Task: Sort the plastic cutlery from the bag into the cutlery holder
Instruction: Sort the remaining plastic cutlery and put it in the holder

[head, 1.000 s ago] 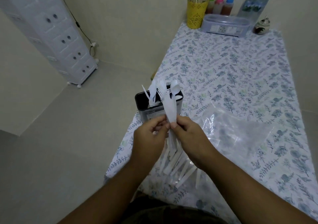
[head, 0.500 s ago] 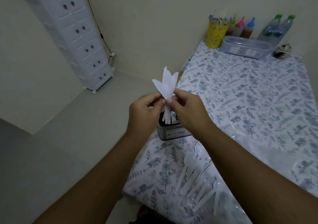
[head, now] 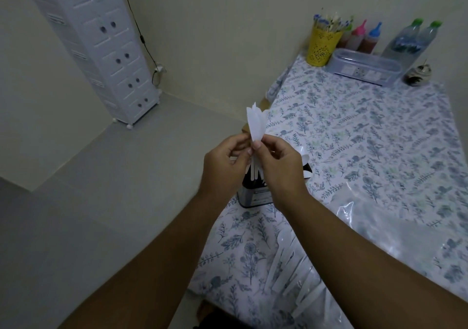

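A small bundle of white plastic knives (head: 256, 126) stands upright in the air, blades up. My left hand (head: 225, 164) and my right hand (head: 278, 166) pinch it together at the base of the blades. Right below my hands stands the dark cutlery holder (head: 253, 194), mostly hidden by them, with white cutlery (head: 305, 159) poking out behind my right hand. Several more white cutlery pieces (head: 291, 273) lie at the table's near edge on the clear plastic bag (head: 379, 230).
The table has a floral cloth (head: 354, 131). At its far end stand a yellow cup of sticks (head: 323, 45), sauce bottles (head: 364, 37), two water bottles (head: 410, 40), a clear lidded box (head: 364, 69) and a small jar (head: 417, 74). A white drawer tower (head: 101, 45) stands on the floor at left.
Both hands lifted the knife bundle up from the pile at the table edge to above the holder. In the last half second the blades were squeezed closer together.
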`<state>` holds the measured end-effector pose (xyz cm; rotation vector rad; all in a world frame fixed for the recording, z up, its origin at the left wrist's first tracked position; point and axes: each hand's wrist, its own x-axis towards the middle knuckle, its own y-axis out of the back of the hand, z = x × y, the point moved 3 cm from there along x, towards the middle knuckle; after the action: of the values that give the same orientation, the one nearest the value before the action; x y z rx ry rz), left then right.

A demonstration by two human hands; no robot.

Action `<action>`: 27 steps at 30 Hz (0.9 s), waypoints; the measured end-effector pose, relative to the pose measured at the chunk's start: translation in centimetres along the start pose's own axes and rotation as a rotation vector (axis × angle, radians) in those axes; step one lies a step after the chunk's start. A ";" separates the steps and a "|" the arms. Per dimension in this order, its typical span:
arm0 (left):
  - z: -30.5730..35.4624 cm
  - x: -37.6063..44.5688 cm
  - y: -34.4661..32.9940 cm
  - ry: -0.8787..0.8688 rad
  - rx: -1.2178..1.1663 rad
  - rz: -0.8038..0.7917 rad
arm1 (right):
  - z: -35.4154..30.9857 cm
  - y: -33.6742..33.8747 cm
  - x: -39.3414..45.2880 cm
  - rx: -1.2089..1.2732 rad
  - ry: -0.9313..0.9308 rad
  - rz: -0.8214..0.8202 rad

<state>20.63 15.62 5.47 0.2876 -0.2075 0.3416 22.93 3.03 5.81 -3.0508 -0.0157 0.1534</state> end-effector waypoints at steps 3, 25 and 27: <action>-0.8 0.3 0.1 0.020 -0.035 -0.037 | 0.4 -0.1 0.2 -0.031 -0.013 0.017; -3.5 1.1 0.4 0.038 -0.094 -0.075 | 1.7 -0.1 1.3 -0.497 0.114 0.048; -4.0 0.8 0.4 0.036 -0.067 -0.079 | 1.8 0.3 1.2 -0.564 0.125 0.031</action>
<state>21.84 17.44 2.00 0.2223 -0.1714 0.2611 23.90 2.89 3.88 -3.6187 -0.0041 -0.0535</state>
